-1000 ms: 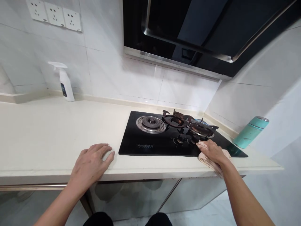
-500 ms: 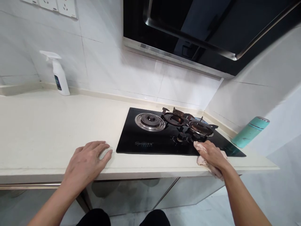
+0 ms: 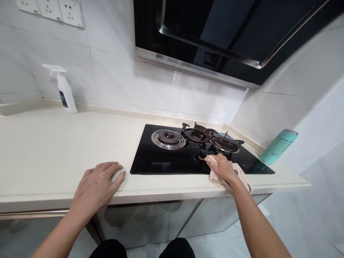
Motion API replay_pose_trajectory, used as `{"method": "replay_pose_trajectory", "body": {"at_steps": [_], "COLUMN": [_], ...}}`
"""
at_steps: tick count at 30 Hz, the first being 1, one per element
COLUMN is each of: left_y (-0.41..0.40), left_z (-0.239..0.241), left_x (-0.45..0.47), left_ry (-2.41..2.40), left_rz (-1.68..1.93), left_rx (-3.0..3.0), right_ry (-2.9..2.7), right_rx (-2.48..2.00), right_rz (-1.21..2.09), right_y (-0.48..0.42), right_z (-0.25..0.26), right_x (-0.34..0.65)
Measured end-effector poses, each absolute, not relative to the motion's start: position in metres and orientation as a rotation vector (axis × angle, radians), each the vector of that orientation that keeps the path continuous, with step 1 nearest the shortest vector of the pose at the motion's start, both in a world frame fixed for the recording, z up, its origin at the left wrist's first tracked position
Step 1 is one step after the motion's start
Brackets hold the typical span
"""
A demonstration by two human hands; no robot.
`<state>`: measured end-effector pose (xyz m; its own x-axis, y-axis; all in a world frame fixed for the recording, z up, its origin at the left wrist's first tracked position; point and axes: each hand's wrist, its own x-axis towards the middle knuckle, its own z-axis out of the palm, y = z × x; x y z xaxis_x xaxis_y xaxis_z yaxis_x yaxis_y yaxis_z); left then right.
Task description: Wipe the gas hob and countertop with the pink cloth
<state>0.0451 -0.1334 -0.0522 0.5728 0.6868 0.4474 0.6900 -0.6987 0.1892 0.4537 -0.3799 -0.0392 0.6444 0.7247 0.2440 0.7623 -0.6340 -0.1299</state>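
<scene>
My right hand [image 3: 221,167] grips a pale pink cloth [image 3: 241,174] at the front of the black glass gas stove [image 3: 145,157]. A bunched end of the cloth meets a black control knob [image 3: 202,154]; the other knob is hidden behind the hand. My left hand [image 3: 98,181] rests on the cream countertop [image 3: 61,147] just left of the stove, fingers loosely curved and thumb apart, holding nothing. A bare burner [image 3: 168,139] is on the stove's left side. Rusty pan supports [image 3: 197,135] lie in the middle, near the right burner [image 3: 225,144].
At the back left stands a white spray bottle [image 3: 66,91] against the tiled wall. A turquoise thermos flask [image 3: 279,147] is on the right end of the counter. The black range hood [image 3: 199,50] overhangs the stove. Cabinet doors [image 3: 215,215] sit below the counter edge.
My right hand has moved left with the cloth, from the right knob toward the left one. My left hand stays on the counter. The view has shifted slightly.
</scene>
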Motion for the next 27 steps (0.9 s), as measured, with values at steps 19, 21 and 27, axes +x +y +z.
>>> {"method": "replay_pose_trajectory", "body": {"at_steps": [19,21,27], "left_y": [-0.139,-0.139,-0.140], "left_z": [-0.049,-0.049,-0.048], "left_x": [0.046,0.045,0.045], "left_ry": [-1.168,-1.168,-1.177], "left_rz": [-0.768,-0.780,-0.810], "left_rx": [-2.786,-2.781,-2.781], "right_ry": [-1.130,-1.025,-0.977], "right_rx": [-2.605,-2.668,-2.750], "right_rz": [-0.407,-0.485,-0.893], "right_y": [-0.354,-0.345,-0.320], "right_z": [-0.043,-0.041,-0.029], "right_x": [0.410,0.406,0.390]}}
